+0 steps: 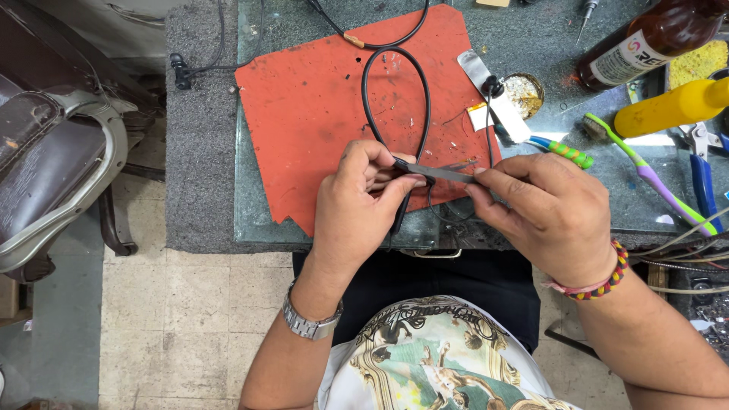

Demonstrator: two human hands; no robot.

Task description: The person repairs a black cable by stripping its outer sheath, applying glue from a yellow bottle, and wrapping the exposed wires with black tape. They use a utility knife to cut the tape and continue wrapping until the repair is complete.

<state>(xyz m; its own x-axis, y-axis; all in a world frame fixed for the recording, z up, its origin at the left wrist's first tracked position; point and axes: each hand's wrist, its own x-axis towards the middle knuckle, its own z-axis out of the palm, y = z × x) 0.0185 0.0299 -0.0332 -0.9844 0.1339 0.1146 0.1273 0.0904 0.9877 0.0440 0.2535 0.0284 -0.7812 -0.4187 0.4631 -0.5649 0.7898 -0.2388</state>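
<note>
While the black neckband cable point(395, 91) is looped over the red mat point(304, 114), its lower end is pinched in the left hand point(357, 205). Thin metal tweezers point(437, 172) are squeezed between the right hand point(547, 216) fingertips, with the tip laid against the cable at the mat's near edge.

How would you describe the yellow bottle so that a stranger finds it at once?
Look at the right edge of the grey-green worktop, beyond the red mat. The yellow bottle lies on its side just below the brown bottle. It alone is plain bright yellow, without a label.
</note>
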